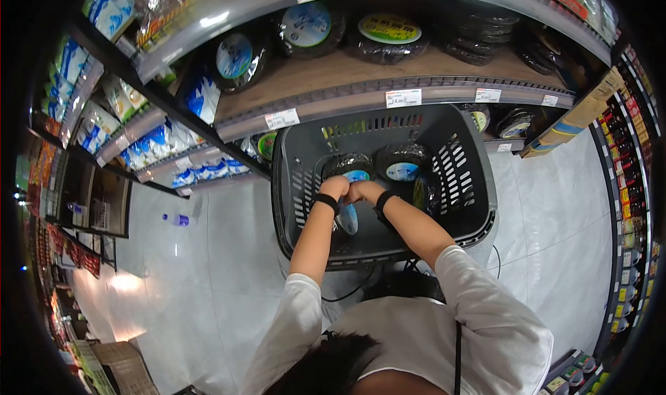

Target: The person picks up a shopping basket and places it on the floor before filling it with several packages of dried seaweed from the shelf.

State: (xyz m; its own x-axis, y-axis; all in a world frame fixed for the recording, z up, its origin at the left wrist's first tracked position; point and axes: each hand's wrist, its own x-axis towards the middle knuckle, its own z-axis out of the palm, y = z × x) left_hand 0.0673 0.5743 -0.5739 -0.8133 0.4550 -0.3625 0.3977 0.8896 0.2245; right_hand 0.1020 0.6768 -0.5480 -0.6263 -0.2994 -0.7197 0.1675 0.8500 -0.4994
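Observation:
Both my hands reach down inside a dark grey plastic basket (385, 255). My left hand (336, 187) and my right hand (361, 192) are close together over round, dark, plastic-wrapped packages with blue labels. One such package (340, 162) lies just beyond my left hand, another (404, 167) beyond my right. Below my hands a package with a light blue label (348, 219) stands tilted; whether my fingers grip it is hard to make out. Another dark package (424, 194) leans at the basket's right side. My fingertips are mostly hidden.
Ahead, a shelf (312, 83) holds more round dark packages (388, 38) above price tags. Blue and white bags (149, 145) fill shelves at the left. A purple-labelled bottle (176, 219) lies on the floor. Bottles line shelves (628, 208) at the right.

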